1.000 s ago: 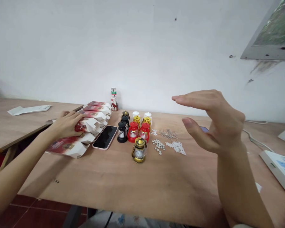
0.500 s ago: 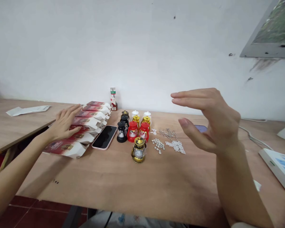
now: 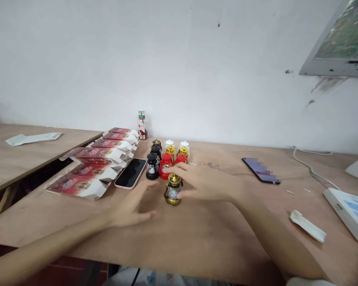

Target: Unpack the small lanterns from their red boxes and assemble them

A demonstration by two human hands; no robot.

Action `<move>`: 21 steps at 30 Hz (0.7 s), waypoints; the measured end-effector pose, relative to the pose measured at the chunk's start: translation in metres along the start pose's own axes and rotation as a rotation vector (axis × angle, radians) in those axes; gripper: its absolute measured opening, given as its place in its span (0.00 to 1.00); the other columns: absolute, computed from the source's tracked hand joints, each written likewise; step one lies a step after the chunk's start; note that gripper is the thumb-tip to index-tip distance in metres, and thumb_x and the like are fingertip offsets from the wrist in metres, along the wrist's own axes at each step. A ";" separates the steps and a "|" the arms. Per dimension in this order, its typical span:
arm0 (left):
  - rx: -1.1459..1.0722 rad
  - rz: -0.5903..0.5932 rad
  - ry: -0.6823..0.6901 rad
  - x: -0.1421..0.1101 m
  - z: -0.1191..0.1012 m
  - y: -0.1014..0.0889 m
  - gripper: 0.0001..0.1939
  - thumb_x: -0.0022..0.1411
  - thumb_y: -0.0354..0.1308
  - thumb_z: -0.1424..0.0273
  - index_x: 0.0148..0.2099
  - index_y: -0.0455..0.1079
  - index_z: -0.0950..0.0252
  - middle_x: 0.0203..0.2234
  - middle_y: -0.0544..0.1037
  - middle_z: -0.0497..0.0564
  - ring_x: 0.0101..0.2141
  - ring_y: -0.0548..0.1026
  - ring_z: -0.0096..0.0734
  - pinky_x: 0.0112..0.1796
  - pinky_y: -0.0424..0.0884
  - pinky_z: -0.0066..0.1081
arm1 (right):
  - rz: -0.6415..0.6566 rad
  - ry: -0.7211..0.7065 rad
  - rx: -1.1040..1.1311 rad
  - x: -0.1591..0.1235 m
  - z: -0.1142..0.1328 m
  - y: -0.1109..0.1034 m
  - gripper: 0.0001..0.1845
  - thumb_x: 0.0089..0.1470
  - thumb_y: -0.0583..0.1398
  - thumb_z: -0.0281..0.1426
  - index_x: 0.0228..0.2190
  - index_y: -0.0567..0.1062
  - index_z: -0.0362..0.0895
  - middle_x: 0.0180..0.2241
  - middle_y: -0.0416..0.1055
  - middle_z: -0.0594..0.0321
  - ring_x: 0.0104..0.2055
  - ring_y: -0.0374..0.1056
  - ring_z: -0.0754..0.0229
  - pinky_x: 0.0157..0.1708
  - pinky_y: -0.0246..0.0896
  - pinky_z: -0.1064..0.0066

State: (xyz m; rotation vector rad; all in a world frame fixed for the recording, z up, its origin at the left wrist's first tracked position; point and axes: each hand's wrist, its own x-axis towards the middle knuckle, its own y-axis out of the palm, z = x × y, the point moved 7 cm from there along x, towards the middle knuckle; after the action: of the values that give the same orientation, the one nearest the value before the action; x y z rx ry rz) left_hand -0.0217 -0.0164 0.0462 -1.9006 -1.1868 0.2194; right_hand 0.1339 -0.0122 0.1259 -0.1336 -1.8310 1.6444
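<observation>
A small gold lantern [image 3: 173, 190] stands upright on the wooden table, in front of the other lanterns. My right hand [image 3: 201, 182] reaches in from its right side, thumb and fingers parted around it; whether the fingertips touch it I cannot tell. My left hand [image 3: 134, 206] is left of the lantern, fingers apart, holding nothing, somewhat blurred. Behind stand red lanterns [image 3: 166, 166], black lanterns [image 3: 152, 167], gold ones [image 3: 170, 151] and white ones [image 3: 169, 143]. My right hand covers most of the small white parts and part of the metal wire pieces [image 3: 213, 166].
Flattened red-and-white boxes [image 3: 77, 184] lie in an overlapping row at left, beside a black-screened phone [image 3: 131, 173]. A small bottle [image 3: 142, 127] stands by the wall. At right are another phone [image 3: 261, 171], a white cable [image 3: 316, 172], a white device [image 3: 347, 214] and a crumpled wrapper [image 3: 307, 226].
My left hand has left the boxes and moved right toward the front gold lantern. My right hand has come down and left to that lantern from its raised position.
</observation>
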 end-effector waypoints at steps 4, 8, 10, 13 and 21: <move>-0.317 0.043 -0.096 0.024 0.019 0.050 0.36 0.46 0.65 0.64 0.56 0.57 0.65 0.53 0.67 0.60 0.52 0.66 0.46 0.53 0.61 0.45 | 0.224 -0.029 -0.033 0.012 -0.004 0.028 0.10 0.55 0.57 0.30 0.41 0.70 0.45 0.36 0.70 0.58 0.31 0.68 0.58 0.26 0.61 0.69; -0.541 -0.034 -0.150 0.044 0.025 0.056 0.39 0.45 0.66 0.60 0.57 0.57 0.67 0.53 0.68 0.60 0.51 0.67 0.46 0.53 0.61 0.44 | 0.028 0.027 0.216 0.016 -0.013 0.021 0.09 0.60 0.50 0.30 0.42 0.67 0.44 0.40 0.69 0.58 0.40 0.67 0.58 0.40 0.64 0.64; -0.629 -0.068 -0.189 0.046 0.025 0.055 0.38 0.47 0.64 0.56 0.57 0.57 0.68 0.52 0.69 0.60 0.49 0.69 0.46 0.51 0.63 0.43 | -0.150 0.100 0.368 0.008 -0.022 0.023 0.10 0.61 0.49 0.30 0.44 0.65 0.45 0.44 0.68 0.57 0.45 0.66 0.57 0.46 0.62 0.60; -0.664 -0.094 -0.212 0.044 0.024 0.053 0.40 0.46 0.64 0.52 0.57 0.59 0.67 0.50 0.71 0.59 0.49 0.70 0.46 0.49 0.65 0.41 | -0.399 0.250 0.605 -0.014 -0.035 0.045 0.16 0.59 0.52 0.33 0.49 0.59 0.46 0.48 0.65 0.54 0.46 0.66 0.58 0.46 0.64 0.59; -0.752 0.029 -0.309 0.040 0.032 0.066 0.41 0.42 0.66 0.51 0.53 0.61 0.69 0.31 0.77 0.53 0.30 0.76 0.35 0.37 0.71 0.35 | -0.568 0.438 1.125 -0.044 -0.046 0.113 0.23 0.52 0.59 0.42 0.46 0.59 0.49 0.35 0.66 0.62 0.33 0.68 0.61 0.32 0.69 0.67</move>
State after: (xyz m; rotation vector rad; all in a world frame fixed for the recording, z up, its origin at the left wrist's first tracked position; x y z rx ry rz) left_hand 0.0250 0.0227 -0.0108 -2.6000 -1.5996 0.0836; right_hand 0.1528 0.0285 0.0042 0.4411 -0.3911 1.7701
